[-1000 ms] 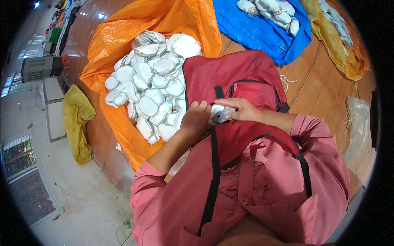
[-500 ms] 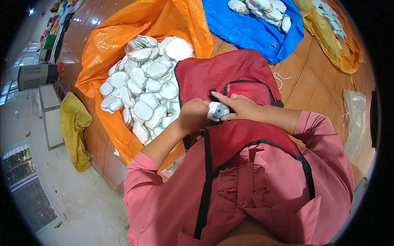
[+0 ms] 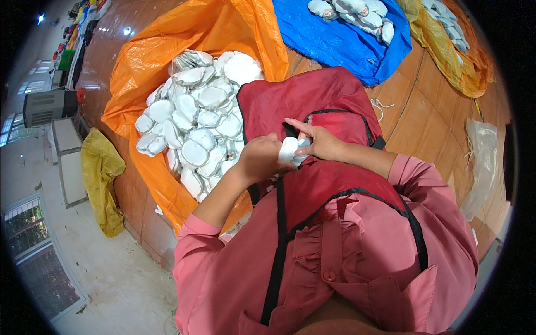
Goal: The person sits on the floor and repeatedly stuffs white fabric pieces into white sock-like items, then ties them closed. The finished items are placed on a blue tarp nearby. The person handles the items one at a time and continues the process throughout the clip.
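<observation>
A small, soft white fabric piece (image 3: 287,151) is held over my lap between both hands. My left hand (image 3: 261,156) is closed round its left end, fist-like. From the right, my right hand (image 3: 324,143) pinches the other end with thumb and fingers, its index finger stretched out past the piece. Part of the piece is hidden inside the hands. Beneath them a red apron (image 3: 307,92) with black edging and a pocket spreads over my legs.
An orange sack (image 3: 167,42) at the left holds a heap of white, rounded fabric pieces (image 3: 195,152). Ahead lies a blue sheet (image 3: 335,50) with white stuffed shapes (image 3: 365,17). A yellow sack (image 3: 441,53) is at the far right, a clear bag (image 3: 479,167) nearer, a yellow cloth (image 3: 101,181) left.
The white piece has turned between my hands: its greyish side with a dark spot has given way to a plain white side. My right fingers have shifted their grip on it.
</observation>
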